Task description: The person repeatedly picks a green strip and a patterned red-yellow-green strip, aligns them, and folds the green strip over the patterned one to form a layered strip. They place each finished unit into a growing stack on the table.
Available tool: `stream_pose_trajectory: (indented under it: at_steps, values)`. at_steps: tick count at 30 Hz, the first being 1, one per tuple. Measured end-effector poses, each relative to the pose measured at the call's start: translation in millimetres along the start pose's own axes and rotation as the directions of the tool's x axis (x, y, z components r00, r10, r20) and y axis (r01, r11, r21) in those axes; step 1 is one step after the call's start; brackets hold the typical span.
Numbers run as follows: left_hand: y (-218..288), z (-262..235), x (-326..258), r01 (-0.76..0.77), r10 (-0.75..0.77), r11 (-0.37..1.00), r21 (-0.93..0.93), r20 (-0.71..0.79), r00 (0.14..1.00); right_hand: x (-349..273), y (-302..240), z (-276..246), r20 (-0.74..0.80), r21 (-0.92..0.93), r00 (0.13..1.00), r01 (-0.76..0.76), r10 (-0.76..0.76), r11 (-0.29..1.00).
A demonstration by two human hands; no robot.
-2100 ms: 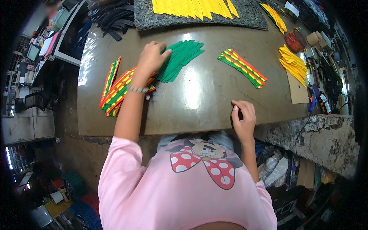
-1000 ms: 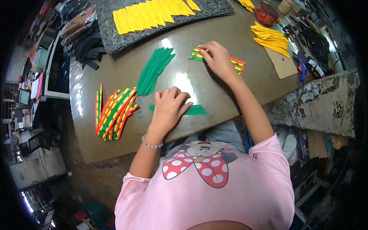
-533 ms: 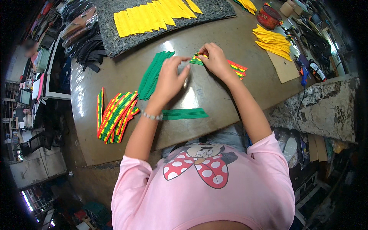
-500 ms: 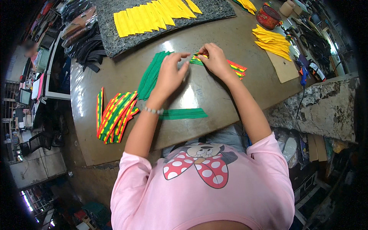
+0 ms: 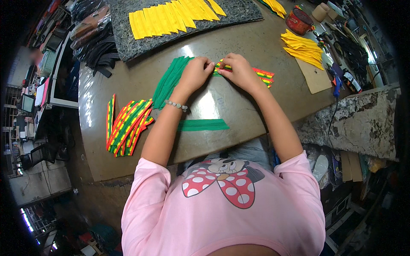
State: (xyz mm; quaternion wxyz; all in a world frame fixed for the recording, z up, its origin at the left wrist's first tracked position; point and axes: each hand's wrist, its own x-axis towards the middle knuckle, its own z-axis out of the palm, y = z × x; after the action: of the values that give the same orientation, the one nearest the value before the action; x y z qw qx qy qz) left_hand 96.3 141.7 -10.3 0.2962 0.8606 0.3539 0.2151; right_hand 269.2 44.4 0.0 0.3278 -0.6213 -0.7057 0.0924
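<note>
A striped strip [image 5: 264,76] in red, yellow and green lies across the table beneath my right hand [image 5: 238,72]. My right fingers and thumb pinch it near its left end. My left hand [image 5: 196,74] is closed at that same end, its fingertips pressed together there; its grip is partly hidden. Beside my left hand, a stack of green strips [image 5: 168,83] lies slanted. A single green strip [image 5: 204,124] lies flat nearer me. To the left, several striped strips [image 5: 127,128] are fanned in an overlapping pile.
Yellow strips [image 5: 164,19] lie in a row on a dark speckled slab [image 5: 230,20] at the back. More yellow strips [image 5: 302,49] sit on brown card [image 5: 315,79] at the right, near a red round tin [image 5: 300,21] and a blue glue gun [image 5: 337,83].
My left hand has closed from spread fingers and come down by the striped strip's left end. My right hand stays on the strip, its fingers slightly lower.
</note>
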Motion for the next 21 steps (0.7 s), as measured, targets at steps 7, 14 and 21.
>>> stream_pose_trajectory:
  at_steps: [7, 14, 21]
  values:
    - [9, -2, -25, -0.117, 0.099, 0.981, -0.153, -0.121, 0.988, -7, 1, 5, 0.095, -0.259, 0.982, 0.185, -0.166, 0.948]
    - [8, 1, -31, -0.089, 0.048, 0.968, -0.236, -0.173, 0.984, -8, 3, 2, 0.017, -0.231, 0.979, 0.204, -0.205, 0.951]
    - [11, 9, -25, -0.051, 0.019, 0.982, -0.182, -0.178, 0.984, -8, -4, 2, -0.121, -0.150, 0.990, 0.056, -0.075, 0.987]
